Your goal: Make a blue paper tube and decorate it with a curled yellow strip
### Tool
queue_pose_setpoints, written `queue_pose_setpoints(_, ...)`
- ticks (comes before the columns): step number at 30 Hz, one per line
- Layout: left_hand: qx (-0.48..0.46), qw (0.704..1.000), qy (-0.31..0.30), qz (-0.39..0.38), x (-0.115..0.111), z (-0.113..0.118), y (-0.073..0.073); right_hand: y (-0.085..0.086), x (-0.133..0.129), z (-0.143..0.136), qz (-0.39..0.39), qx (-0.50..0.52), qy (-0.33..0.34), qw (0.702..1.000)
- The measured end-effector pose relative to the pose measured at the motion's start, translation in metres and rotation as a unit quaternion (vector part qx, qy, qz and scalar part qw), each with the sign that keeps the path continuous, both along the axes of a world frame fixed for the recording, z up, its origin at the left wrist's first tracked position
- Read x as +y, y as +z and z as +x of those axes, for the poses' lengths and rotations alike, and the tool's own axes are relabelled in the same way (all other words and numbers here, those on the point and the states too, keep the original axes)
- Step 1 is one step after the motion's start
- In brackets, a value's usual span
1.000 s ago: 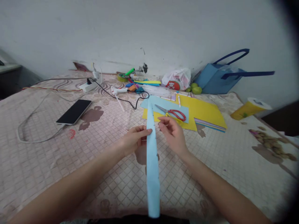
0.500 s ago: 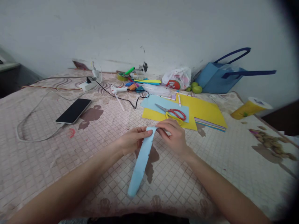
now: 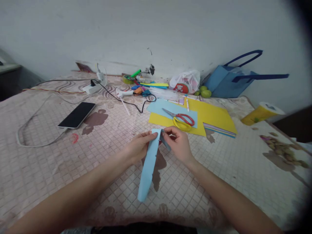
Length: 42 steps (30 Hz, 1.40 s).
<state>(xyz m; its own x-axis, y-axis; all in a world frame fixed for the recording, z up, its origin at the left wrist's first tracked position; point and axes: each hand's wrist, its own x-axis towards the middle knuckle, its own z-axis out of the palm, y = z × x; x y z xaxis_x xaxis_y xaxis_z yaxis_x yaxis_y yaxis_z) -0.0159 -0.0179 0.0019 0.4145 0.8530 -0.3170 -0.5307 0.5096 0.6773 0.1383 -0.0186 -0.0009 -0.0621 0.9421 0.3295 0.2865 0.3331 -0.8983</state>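
A long light-blue paper strip (image 3: 148, 172) slants down toward me over the patterned tablecloth. My left hand (image 3: 141, 145) pinches its upper end, thumb on top. At the same end, my right hand (image 3: 179, 142) is closed on a darker-looking, folded-over part of the strip, which hangs down beside its fingers. Beyond my hands, scissors with red handles (image 3: 185, 119) lie on a light-blue sheet (image 3: 156, 105), next to a yellow loop-shaped handle (image 3: 181, 124). A yellow sheet (image 3: 156, 119) lies beneath.
At left lie a phone (image 3: 77, 115) and a power strip (image 3: 91, 87). A white glue gun (image 3: 124, 93), plastic bag (image 3: 186, 82), green fruits (image 3: 206, 93) and blue bag (image 3: 226, 81) are at the back. A yellow roll (image 3: 259, 113) and ginger-like roots (image 3: 280, 149) are at right.
The strip's lower end has swung slightly right. My right hand has shifted a little left and down, and the folded-over part now shows more below its fingers. The yellow handle is more exposed.
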Motion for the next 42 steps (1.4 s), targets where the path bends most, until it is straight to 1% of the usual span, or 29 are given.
queue_pose_setpoints(2,0.003,1.000,-0.003,-0.009,-0.002,0.001,0.000,-0.001,0.000,-0.001,-0.029,0.017,0.004,0.999)
queue_pose_setpoints(4,0.017,1.000,-0.008,-0.021,-0.004,0.003,-0.001,-0.001,0.000,-0.003,-0.033,0.021,-0.003,0.999)
queue_pose_setpoints(8,0.031,0.998,0.027,-0.044,-0.007,0.007,-0.004,-0.002,0.000,-0.005,-0.037,0.020,-0.004,0.999)
queue_pose_setpoints(13,0.007,0.996,0.057,-0.071,-0.011,0.013,-0.004,-0.002,-0.001,-0.006,-0.044,0.034,0.001,0.998)
queue_pose_setpoints(16,-0.017,0.996,0.066,-0.052,-0.013,0.014,-0.002,-0.001,-0.002,-0.008,-0.041,0.046,-0.013,0.998)
queue_pose_setpoints(19,-0.019,0.997,0.072,-0.036,-0.015,0.014,-0.003,-0.002,-0.004,-0.009,-0.041,0.051,-0.010,0.998)
queue_pose_setpoints(27,0.001,0.993,0.118,0.004,-0.017,0.016,-0.012,-0.006,-0.013,-0.015,-0.017,0.064,-0.007,0.998)
queue_pose_setpoints(34,0.011,0.993,0.117,0.032,-0.017,0.016,-0.017,-0.004,-0.013,-0.015,0.015,0.038,-0.007,0.999)
queue_pose_setpoints(37,0.015,0.993,0.116,0.035,-0.016,0.017,-0.017,-0.003,-0.012,-0.014,0.030,0.032,-0.011,0.999)
queue_pose_setpoints(42,0.013,0.990,0.129,0.050,-0.018,0.019,-0.016,-0.002,-0.013,-0.015,0.032,0.037,-0.019,0.999)
